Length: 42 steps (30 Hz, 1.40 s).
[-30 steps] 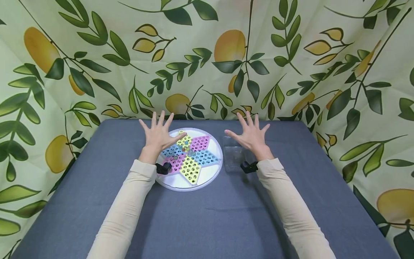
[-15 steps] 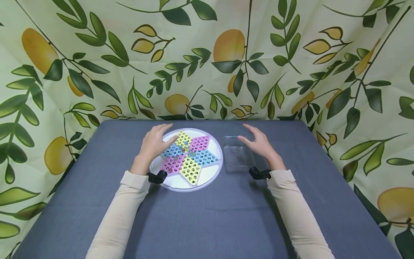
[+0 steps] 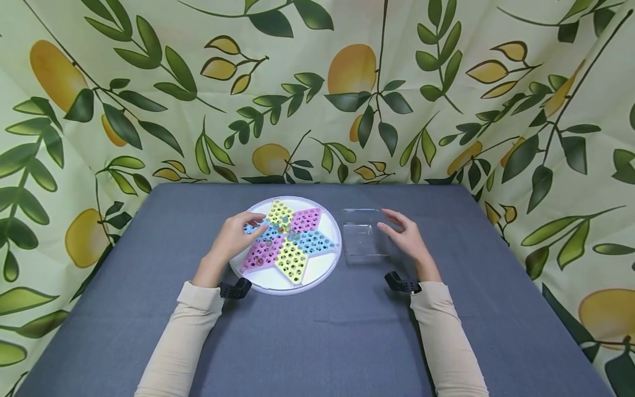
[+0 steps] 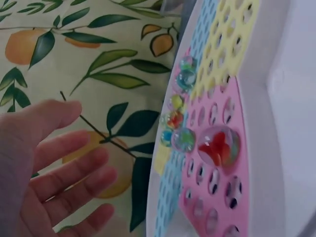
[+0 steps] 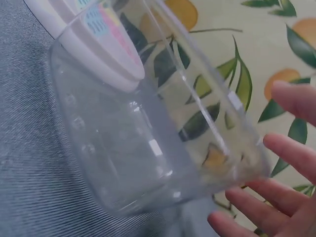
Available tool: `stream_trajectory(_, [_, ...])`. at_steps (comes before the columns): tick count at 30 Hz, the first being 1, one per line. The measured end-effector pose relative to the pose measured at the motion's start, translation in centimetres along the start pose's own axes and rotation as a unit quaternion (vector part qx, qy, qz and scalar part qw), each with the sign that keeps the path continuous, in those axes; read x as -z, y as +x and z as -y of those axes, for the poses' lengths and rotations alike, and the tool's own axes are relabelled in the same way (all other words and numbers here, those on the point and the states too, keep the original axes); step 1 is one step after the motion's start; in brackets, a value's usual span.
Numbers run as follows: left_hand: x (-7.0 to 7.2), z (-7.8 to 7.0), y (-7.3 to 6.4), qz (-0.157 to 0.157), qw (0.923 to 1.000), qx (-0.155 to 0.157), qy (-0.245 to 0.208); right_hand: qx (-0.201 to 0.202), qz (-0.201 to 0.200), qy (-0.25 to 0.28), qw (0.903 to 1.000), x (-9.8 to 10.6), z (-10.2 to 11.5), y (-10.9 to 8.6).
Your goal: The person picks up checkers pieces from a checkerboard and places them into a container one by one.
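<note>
One game board (image 3: pixel 319 264) carries at least seven marbles (image 4: pixel 218 146); one clear box (image 3: pixel 359 237) stands beside it. Left hand (image 3: pixel 237 236) near board, right hand (image 3: pixel 410 241) near box: fingers apart, holding nothing.

In front of me and at both sides, a pale cloth (image 3: pixel 297 52) makes the walls, with some soft folds in it. On it are printed green leaves (image 3: pixel 441 44) and orange-yellow fruits (image 3: pixel 353 69). My surface (image 3: pixel 317 353) is grey-blue and wide; its far edge is straight and meets the print, and its sides spread outward toward me. A thin crease (image 3: pixel 349 321) runs across it. The light is soft, and weak shadows fall on the surface.
</note>
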<state>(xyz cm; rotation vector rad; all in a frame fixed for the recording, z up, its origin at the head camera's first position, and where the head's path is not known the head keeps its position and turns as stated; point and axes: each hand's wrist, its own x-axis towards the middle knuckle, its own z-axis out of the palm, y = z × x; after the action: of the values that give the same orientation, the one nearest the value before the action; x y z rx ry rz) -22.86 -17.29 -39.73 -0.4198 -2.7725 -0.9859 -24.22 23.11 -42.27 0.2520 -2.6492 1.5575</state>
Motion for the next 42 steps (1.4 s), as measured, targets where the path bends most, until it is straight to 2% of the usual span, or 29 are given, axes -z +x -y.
stream_trajectory(4, [-0.2, 1.0, -0.4, 0.024, 0.9988, -0.014, -0.040, -0.036, 0.020, 0.025, 0.9988, 0.0, -1.2, -0.4])
stream_trajectory(9, [-0.2, 2.4, -0.8, 0.052, 0.9967, -0.016, -0.060, -0.060, 0.067, 0.099, 0.9910, 0.2, -2.5, -0.4])
stream_trajectory(16, [0.1, 3.5, -1.3, 0.113, 0.9913, -0.012, -0.067, -0.046, 0.110, 0.178, 0.9768, 0.0, -3.8, -0.3])
stream_trajectory(23, [0.4, 3.9, -1.9, 0.183, 0.9787, 0.023, -0.091, -0.011, 0.132, 0.229, 0.9645, -0.3, -4.7, -0.2])
stream_trajectory(27, [0.5, 4.0, -2.0, 0.209, 0.9723, 0.036, -0.097, 0.003, 0.140, 0.236, 0.9616, -0.4, -5.0, -0.2])
stream_trajectory(32, [0.4, 3.9, -2.1, 0.222, 0.9690, 0.043, -0.099, 0.011, 0.142, 0.239, 0.9604, -0.4, -5.1, -0.2])
stream_trajectory(42, [0.0, 4.1, -1.9, 0.226, 0.9679, 0.022, -0.109, 0.010, 0.155, 0.245, 0.9570, -0.4, -5.5, -0.1])
